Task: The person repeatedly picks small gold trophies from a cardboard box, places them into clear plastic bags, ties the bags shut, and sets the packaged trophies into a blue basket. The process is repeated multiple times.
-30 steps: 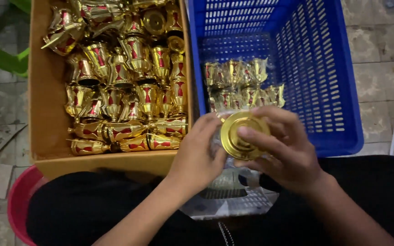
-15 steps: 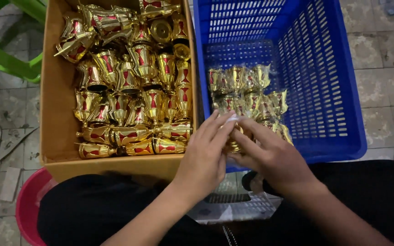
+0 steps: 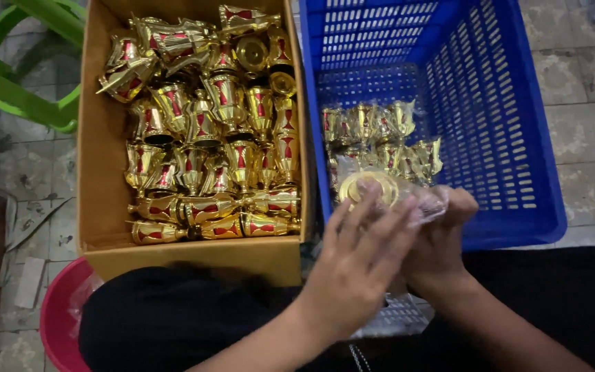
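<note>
Both hands, left hand (image 3: 352, 265) and right hand (image 3: 442, 241), hold a shiny gold cup in clear plastic wrap (image 3: 380, 191) by the blue plastic basket (image 3: 518, 138); wrapping looks under way, and neat folding comes next.

The cardboard box (image 3: 105, 207) is packed nearly wall to wall with gold cups (image 3: 222, 138), leaving little room to reach between them. The blue crate (image 3: 518, 138) is open above; wrapped cups (image 3: 380, 134) crowd only its near left part, while its far and right floor lies free.
</note>
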